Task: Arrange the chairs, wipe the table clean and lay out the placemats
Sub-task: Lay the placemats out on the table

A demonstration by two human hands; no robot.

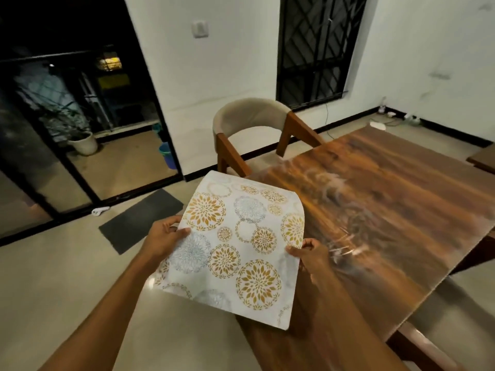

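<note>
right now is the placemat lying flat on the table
No, the left hand and right hand hold the placemat by its side edges, curled and partly past the table edge.

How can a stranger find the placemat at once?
Find the long wooden table. At its left edge, the left hand and right hand hold the placemat by its sides. Unlike the dark floor mat nearby, it is white with gold and grey flower circles.

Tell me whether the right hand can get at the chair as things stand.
Probably not. The right hand pinches the placemat, which the left hand also holds, and the chair stands well beyond it, past the table corner.
</note>
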